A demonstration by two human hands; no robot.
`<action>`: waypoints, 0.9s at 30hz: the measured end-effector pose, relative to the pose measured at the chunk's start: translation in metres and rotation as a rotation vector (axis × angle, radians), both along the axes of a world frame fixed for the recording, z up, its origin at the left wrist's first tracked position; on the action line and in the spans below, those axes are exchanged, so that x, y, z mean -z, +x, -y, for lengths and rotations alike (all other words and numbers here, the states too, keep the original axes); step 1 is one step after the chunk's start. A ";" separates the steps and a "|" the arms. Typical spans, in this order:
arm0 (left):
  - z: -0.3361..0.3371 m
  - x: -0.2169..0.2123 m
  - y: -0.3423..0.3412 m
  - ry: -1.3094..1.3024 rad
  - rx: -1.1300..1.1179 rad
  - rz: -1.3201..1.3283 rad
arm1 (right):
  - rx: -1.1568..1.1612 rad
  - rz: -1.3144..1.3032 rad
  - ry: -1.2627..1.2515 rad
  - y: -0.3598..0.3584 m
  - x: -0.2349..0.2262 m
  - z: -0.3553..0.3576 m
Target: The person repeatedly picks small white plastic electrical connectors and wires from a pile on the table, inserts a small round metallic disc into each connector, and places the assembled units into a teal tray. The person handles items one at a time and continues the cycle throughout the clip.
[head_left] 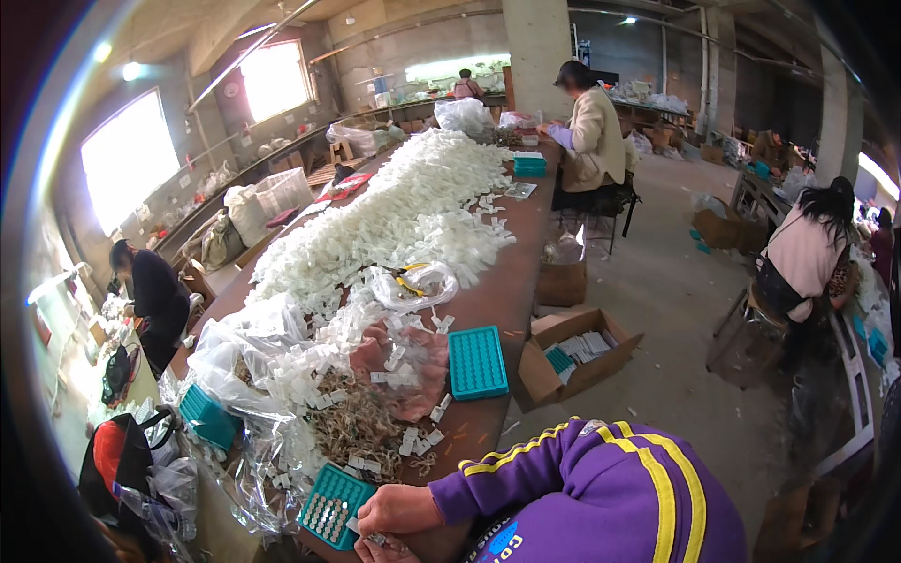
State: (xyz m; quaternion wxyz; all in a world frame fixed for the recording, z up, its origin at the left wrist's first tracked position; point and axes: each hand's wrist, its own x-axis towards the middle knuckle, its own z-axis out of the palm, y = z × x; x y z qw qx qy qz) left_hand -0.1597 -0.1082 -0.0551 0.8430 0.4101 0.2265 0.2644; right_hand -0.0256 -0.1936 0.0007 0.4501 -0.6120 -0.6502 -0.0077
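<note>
A: Nearest the camera, a purple fabric sweatshirt with yellow stripes (601, 502); any need to mind that sleeve?

B: Yes, lift the cuff off the table and steady the bare right hand (399, 509) at the teal rectangular plastic tray (355, 485)

A: How to read the grip?

B: Right fingers curled closed, seemingly pinching a small pale flat piece (353, 524) at the tray's edge; just below, at the bare left hand (387, 552), a small greyish piece (377, 539), but can't tell whether gripped

A: And the small round whitish discs (326, 519)?

B: Inside the tray, in the nearer rows; keep the tray flat, work with fingertips and avoid brushing the seated ones

A: And the tangled brown strips (352, 427)?

B: Near the tray's far edge; better to push back, to keep the bare hollows free of strands
</note>
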 end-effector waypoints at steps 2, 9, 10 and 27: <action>0.001 -0.001 0.001 -0.088 -0.021 0.041 | -0.019 -0.077 0.030 -0.001 0.000 -0.003; -0.007 0.022 0.005 0.328 0.017 -0.030 | -0.055 -0.257 -0.074 0.004 0.001 -0.014; -0.010 0.026 0.004 0.459 0.007 -0.042 | -0.076 -0.259 -0.033 0.004 0.000 -0.014; -0.006 0.014 -0.004 0.415 -0.024 -0.106 | 0.061 0.106 -0.061 0.002 0.015 -0.015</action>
